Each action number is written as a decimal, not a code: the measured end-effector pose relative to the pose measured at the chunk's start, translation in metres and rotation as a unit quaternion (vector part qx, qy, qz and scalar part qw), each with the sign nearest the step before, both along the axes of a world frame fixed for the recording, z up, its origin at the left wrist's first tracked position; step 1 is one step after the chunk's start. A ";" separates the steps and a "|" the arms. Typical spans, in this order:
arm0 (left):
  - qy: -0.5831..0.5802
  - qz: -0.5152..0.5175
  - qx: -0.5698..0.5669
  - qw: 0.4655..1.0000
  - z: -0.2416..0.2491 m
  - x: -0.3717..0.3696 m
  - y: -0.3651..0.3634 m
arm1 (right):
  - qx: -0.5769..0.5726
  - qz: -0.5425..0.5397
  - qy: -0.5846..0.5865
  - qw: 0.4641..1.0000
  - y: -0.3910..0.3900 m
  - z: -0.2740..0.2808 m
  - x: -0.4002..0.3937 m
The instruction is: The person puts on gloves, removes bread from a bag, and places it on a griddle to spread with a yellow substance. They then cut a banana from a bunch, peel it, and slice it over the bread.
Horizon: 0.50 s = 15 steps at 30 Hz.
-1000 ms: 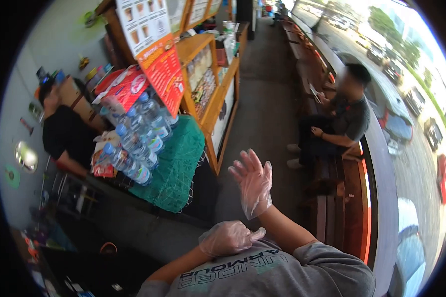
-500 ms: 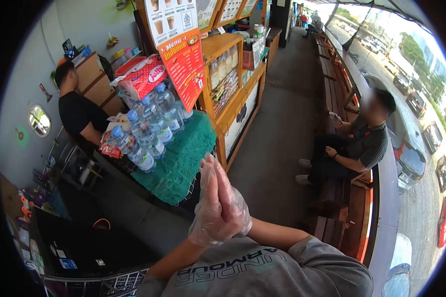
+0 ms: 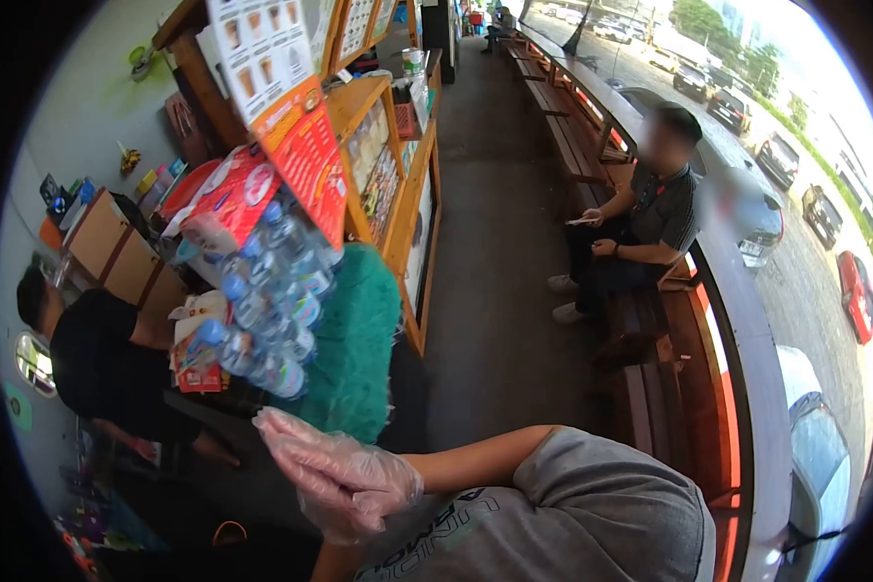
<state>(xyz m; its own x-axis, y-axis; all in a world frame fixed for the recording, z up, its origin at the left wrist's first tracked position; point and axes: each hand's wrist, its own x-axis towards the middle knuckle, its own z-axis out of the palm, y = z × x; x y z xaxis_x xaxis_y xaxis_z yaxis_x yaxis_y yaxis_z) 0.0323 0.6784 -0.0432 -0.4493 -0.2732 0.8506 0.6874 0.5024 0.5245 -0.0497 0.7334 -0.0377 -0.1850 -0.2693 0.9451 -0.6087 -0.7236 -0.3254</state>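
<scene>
My right hand (image 3: 373,466) and my left hand (image 3: 339,524) both wear thin clear plastic gloves. They are pressed palm to palm low in front of my grey shirt, fingers stretched out toward the left. Nothing shows between them. Much of my left hand is hidden behind the right one. Just beyond my fingertips is the counter corner with a green cloth (image 3: 354,335). Several water bottles (image 3: 262,320) with blue caps stand on it, somewhat blurred.
Red packaging (image 3: 228,194) and a red menu sheet (image 3: 306,160) are behind the bottles. A person in black (image 3: 97,339) bends at the left. Another person (image 3: 650,209) sits on the wooden bench (image 3: 640,330) along the right railing. A wooden display case (image 3: 369,155) borders the walkway.
My view has turned right and my joined hands have swung down and left, from pointing upward to pointing left. The person in black has bent lower; the seated person's hand has lowered.
</scene>
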 end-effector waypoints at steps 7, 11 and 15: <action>0.011 0.070 0.043 0.997 0.005 0.040 -0.177 | 0.088 0.101 -0.086 0.987 -0.176 0.014 0.053; -0.018 0.093 0.011 0.995 0.022 0.060 -0.269 | 0.089 0.174 -0.151 0.969 -0.264 0.031 0.072; 0.020 0.040 -0.029 0.999 0.034 0.004 -0.365 | 0.089 0.192 -0.074 0.975 -0.340 -0.013 0.035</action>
